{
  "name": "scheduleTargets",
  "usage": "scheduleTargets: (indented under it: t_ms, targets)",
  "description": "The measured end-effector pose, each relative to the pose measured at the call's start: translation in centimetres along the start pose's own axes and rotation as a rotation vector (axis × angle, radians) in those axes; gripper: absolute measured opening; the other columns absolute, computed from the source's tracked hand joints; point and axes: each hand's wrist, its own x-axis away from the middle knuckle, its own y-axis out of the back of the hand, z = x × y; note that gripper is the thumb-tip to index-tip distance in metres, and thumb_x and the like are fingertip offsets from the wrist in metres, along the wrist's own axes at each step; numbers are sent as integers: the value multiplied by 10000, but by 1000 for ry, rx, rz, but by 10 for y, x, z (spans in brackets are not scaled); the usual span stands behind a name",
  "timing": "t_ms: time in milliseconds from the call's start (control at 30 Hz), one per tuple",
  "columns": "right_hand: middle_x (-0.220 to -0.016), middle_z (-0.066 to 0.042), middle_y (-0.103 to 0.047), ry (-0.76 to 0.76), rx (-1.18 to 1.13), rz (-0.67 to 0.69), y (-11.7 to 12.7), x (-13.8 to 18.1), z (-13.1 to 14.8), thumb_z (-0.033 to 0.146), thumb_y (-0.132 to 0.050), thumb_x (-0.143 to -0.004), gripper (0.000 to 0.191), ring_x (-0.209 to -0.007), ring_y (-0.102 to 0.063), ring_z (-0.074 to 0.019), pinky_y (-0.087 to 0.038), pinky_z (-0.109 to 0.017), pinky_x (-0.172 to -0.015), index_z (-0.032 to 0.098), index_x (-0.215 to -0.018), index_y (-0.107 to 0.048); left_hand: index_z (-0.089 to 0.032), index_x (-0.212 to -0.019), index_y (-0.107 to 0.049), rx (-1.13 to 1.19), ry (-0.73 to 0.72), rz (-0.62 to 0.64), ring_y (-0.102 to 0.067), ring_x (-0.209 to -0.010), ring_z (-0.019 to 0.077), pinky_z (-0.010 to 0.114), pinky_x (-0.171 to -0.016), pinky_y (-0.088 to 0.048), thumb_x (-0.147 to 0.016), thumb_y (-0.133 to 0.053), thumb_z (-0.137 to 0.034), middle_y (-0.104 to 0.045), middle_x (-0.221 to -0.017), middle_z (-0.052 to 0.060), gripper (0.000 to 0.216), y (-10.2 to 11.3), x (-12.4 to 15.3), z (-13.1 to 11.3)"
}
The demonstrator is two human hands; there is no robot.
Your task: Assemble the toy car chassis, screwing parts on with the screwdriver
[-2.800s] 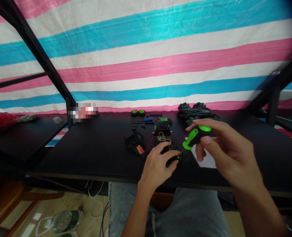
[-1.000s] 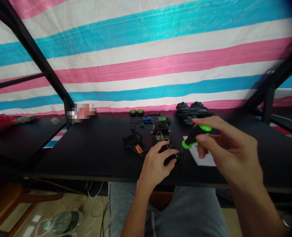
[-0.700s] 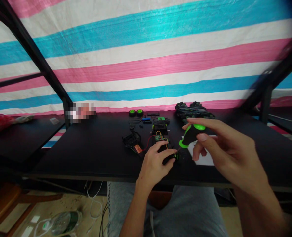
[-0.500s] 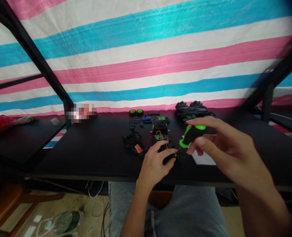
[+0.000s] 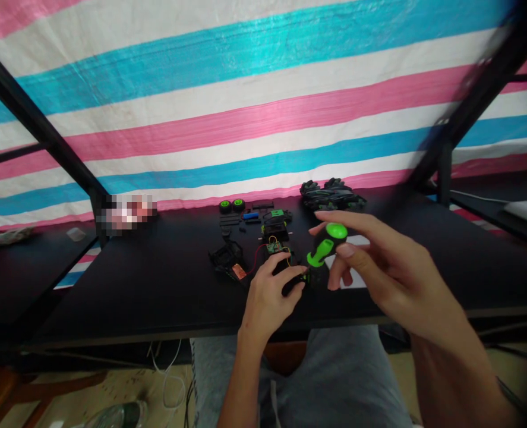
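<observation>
In the head view my left hand point(image 5: 267, 297) is closed round a dark toy car chassis at the table's near side, its fingers bent over the part. A wheel with a green hub point(image 5: 306, 277) shows just past the fingertips. My right hand point(image 5: 392, 267) pinches the black and green handle of a screwdriver point(image 5: 327, 245) between thumb and fingers. The screwdriver slants down toward the wheel; its tip is too small to make out. Above my left fingers lies a green circuit board point(image 5: 275, 246) with red and yellow wires.
A black plastic frame point(image 5: 222, 255) with a copper-coloured piece point(image 5: 239, 271) lies left of the board. Further back are two green-hubbed wheels point(image 5: 232, 205), a blue cylinder point(image 5: 251, 216) and a dark car body point(image 5: 332, 195). White paper point(image 5: 356, 279) lies under my right hand.
The view has swung a little to the right, so everything sits further left. The screwdriver handle has turned in my right fingers. My left hand keeps its hold on the chassis.
</observation>
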Motion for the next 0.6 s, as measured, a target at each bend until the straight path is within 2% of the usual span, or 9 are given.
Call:
scheduleTargets:
  t_ms: [100, 200, 367, 600]
  targets:
    - [-1240, -48, -803, -6, -24, -12, -1, 1, -1, 316, -615, -1149, 349, -736, -813, -128, -626, -222, -573, 382, -1469, -737, -286, -1279, -831, -18, -6, 10, -752, -1349, 295, 486, -1167, -657, -1000, -804, -162, -713, -1497, 108, 306, 0, 0, -1]
    - [-1312, -50, -758, -26, -72, -43, -5, 0, -3, 324, -711, -1099, 312, -786, -832, -147, -639, -232, -581, 370, -1405, -757, -280, -1291, -827, -30, -8, 9, -744, -1364, 298, 494, -1181, -650, -1007, -792, -158, -708, -1500, 109, 312, 0, 0, -2]
    - [-1201, -24, -716, -11, -94, -96, -11, -6, -3, 289, -786, -1048, 230, -664, -771, -91, -611, -210, -536, 340, -1270, -819, -284, -1289, -825, -40, 1, 19, -741, -1370, 306, 505, -1177, -652, -1008, -791, -160, -707, -1503, 110, 309, 1, 0, -3]
    - [-1198, -34, -791, -73, -102, -76, -6, -13, -2, 298, -727, -1084, 245, -447, -627, -16, -535, -178, -424, 292, -1317, -800, -274, -1266, -826, -30, -3, 17, -747, -1346, 304, 495, -1154, -658, -985, -798, -137, -717, -1482, 110, 313, 0, 0, -2]
